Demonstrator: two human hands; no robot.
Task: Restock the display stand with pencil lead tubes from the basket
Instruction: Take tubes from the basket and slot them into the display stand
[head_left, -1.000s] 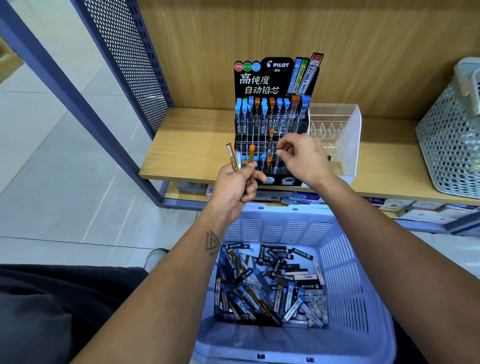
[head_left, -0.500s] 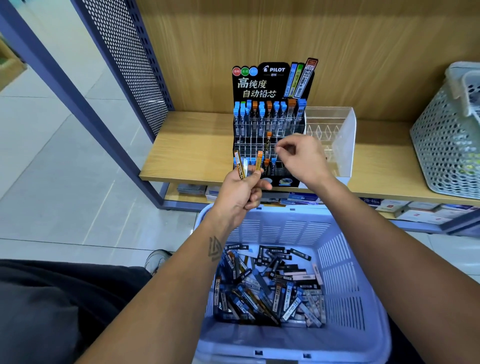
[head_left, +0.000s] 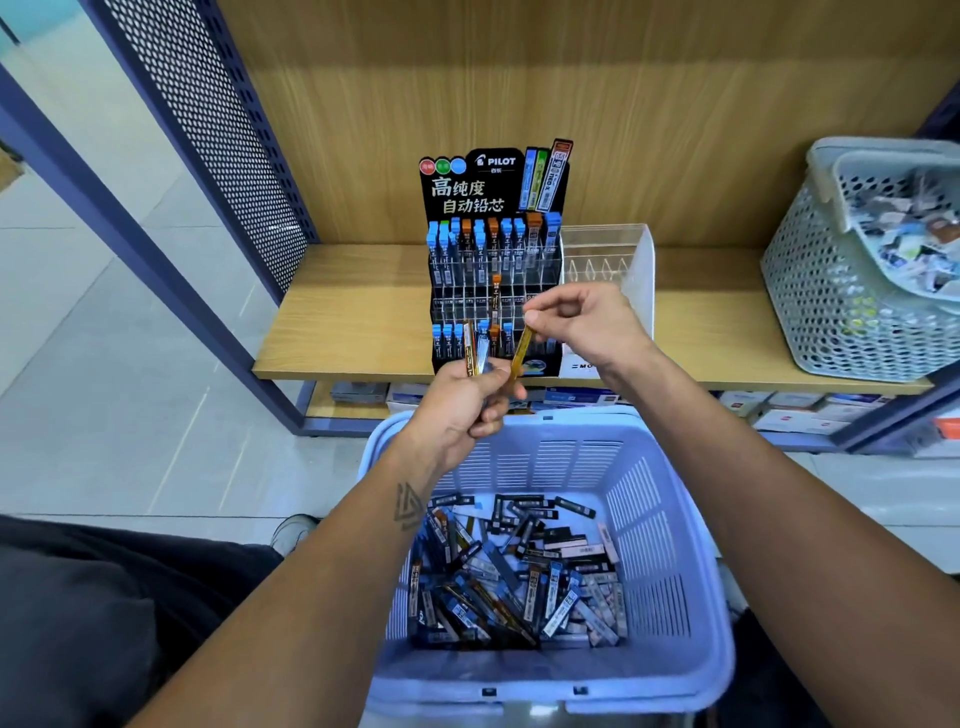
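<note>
— Pencil lead tubes (head_left: 514, 577): where are they?
— Most lie heaped in the lavender basket (head_left: 670, 519), below the display stand (head_left: 493, 270).
— And the hands?
— Left hand (head_left: 462, 405) grips a spare bunch just before the stand; right hand (head_left: 582, 322) pinches one orange tube (head_left: 521, 347), likely to slot it in.

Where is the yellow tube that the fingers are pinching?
The yellow tube is mid-frame in the head view, pinched at its top by the right hand, its lower end at the left hand, in front of the black display stand.
</note>
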